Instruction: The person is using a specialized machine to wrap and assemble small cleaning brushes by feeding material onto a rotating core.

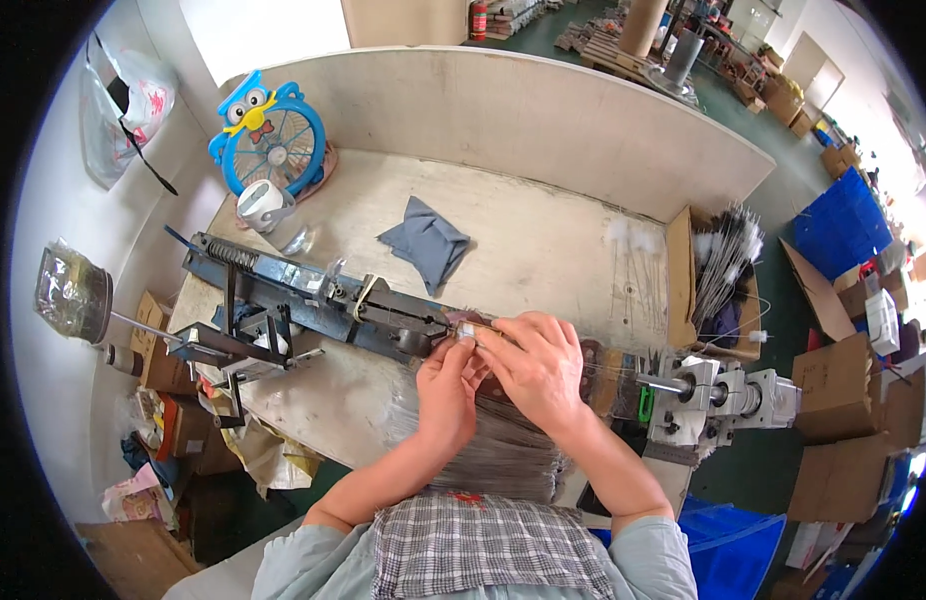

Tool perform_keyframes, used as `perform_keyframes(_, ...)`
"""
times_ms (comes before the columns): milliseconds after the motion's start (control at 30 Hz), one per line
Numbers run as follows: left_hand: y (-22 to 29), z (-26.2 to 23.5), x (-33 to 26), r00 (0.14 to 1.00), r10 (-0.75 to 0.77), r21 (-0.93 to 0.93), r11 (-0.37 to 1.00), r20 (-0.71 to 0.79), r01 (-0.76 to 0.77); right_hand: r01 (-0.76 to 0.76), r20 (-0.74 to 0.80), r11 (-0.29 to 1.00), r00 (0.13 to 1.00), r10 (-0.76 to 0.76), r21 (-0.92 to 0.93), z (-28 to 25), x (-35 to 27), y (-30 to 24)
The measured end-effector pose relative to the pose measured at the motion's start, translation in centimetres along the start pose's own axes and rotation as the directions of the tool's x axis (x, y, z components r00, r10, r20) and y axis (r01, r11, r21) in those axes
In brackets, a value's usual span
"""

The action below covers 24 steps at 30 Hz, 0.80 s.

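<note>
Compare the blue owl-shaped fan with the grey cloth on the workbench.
The blue owl-shaped fan stands upright at the bench's far left corner against the wall; the grey cloth lies flat and crumpled near the middle. The fan is rigid, bright blue with a yellow beak and a round grille; the cloth is soft, plain and dull. The fan looks somewhat larger than the cloth. Both rest on the pale workbench, beyond the hands and untouched.

Brown cardboard boxes point(843, 385) seen stacked at right on floor; clear plastic bag point(128, 110) w/ red print hung upper left on wall.
</note>
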<state>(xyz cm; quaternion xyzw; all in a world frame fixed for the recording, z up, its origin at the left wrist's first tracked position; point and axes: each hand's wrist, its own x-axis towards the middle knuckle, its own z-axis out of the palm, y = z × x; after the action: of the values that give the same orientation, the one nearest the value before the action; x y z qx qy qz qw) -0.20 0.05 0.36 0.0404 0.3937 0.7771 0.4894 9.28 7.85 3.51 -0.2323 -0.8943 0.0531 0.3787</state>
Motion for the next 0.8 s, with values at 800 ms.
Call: perform_keyframes(800, -0.6, -0.9, 0.3, 0.997, -0.075, -0.171, 0.982, 0.006, 0.075, -0.033, 0.143, 0.994, 0.99, 0.019, 0.1, 0.0, 1.3, -0.4)
